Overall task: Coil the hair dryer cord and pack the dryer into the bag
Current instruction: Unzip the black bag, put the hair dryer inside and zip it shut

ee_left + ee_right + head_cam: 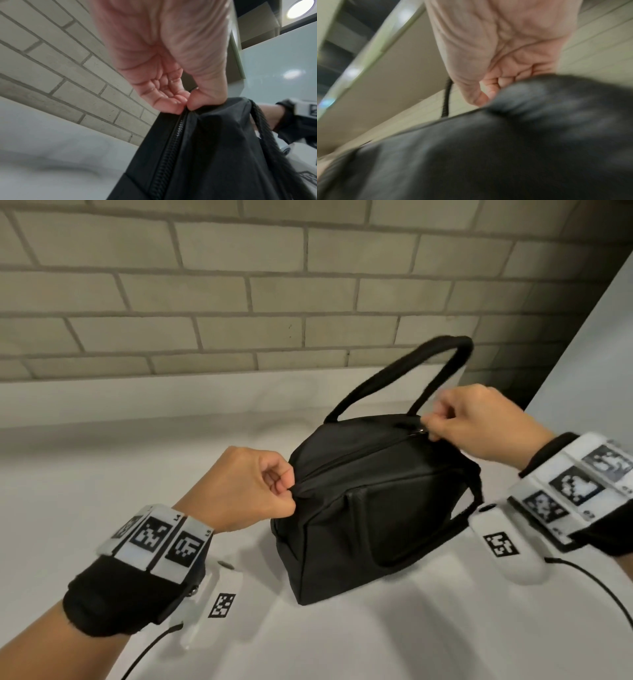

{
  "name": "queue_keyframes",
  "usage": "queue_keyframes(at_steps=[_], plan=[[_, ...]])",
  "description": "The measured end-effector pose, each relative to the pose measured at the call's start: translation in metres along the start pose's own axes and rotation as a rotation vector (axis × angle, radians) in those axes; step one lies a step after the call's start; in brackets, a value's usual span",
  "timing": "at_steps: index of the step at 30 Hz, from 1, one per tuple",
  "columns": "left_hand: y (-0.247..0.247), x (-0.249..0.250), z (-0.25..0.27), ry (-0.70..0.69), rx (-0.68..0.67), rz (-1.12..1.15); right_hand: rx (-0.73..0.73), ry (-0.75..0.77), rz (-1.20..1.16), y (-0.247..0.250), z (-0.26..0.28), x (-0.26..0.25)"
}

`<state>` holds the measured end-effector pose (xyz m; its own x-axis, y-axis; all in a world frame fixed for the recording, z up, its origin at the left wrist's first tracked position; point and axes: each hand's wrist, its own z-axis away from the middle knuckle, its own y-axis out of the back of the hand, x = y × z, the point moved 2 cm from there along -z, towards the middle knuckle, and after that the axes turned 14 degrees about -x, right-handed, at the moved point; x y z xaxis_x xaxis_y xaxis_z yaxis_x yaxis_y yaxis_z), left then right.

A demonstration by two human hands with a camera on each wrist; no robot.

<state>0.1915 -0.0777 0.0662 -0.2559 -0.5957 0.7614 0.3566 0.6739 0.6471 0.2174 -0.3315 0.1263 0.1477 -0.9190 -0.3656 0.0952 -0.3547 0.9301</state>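
Head view, left to right: left hand [250,489] pinches the near-left end of the black bag [373,508] right at the end of the zipper [356,455], thumb and fingers curled on the fabric. Bag sits upright on the white worktop [102,474], one handle [404,371] standing up. Right hand [476,424] pinches what looks like the zipper pull [425,431] at the far-right end. Zipper looks closed along its visible length. Hair dryer and its cord not visible in any view; presumably inside the bag, can't confirm.

Step looks like zipping or finishing the zip. To do it well: left hand should hold the end taut and low, and right hand should pull straight along the zipper line, no sideways tug, keeping fabric and any cord out of the teeth.

Left wrist view shows the zipper teeth [169,155] meshed right up to the pinch, unclear from the head. Right wrist view is blurred; pull hidden behind fabric, so only the head view shows that grip.
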Motion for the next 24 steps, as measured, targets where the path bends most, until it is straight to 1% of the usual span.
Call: queue_keyframes(at_steps=[3,5,6,8,10,12,14,16,18,19,21,24], plan=[[0.002,-0.008,0.003,0.034,0.006,0.001,-0.073,-0.105,-0.123,0.003,-0.004,0.040],[0.005,-0.010,0.006,0.045,0.033,0.010,-0.132,-0.134,-0.262,-0.003,-0.002,0.056],[0.006,-0.008,0.006,0.034,0.049,0.019,-0.134,-0.138,-0.348,-0.006,0.000,0.061],[0.008,0.004,0.010,-0.035,0.103,0.041,-0.105,-0.129,-0.510,-0.010,0.002,0.063],[0.004,0.030,0.013,-0.164,0.122,0.002,-0.086,-0.106,-0.606,-0.011,0.004,0.062],[-0.013,0.056,0.012,-0.284,0.096,-0.180,-0.083,-0.074,-0.633,-0.013,0.004,0.059],[-0.040,0.077,0.001,-0.356,0.071,-0.458,-0.071,-0.047,-0.637,-0.014,0.004,0.058],[-0.066,0.088,-0.017,-0.389,0.053,-0.682,-0.047,-0.028,-0.602,-0.014,0.005,0.060],[-0.075,0.091,-0.031,-0.375,0.075,-0.773,-0.021,-0.031,-0.576,-0.015,0.006,0.064],[-0.075,0.092,-0.035,-0.365,0.085,-0.776,-0.018,-0.036,-0.577,-0.015,0.007,0.068],[-0.074,0.092,-0.039,-0.370,0.079,-0.700,-0.036,-0.055,-0.591,-0.018,0.008,0.076],[-0.071,0.091,-0.047,-0.264,0.072,-0.556,-0.059,-0.098,-0.617,-0.027,0.008,0.093]])
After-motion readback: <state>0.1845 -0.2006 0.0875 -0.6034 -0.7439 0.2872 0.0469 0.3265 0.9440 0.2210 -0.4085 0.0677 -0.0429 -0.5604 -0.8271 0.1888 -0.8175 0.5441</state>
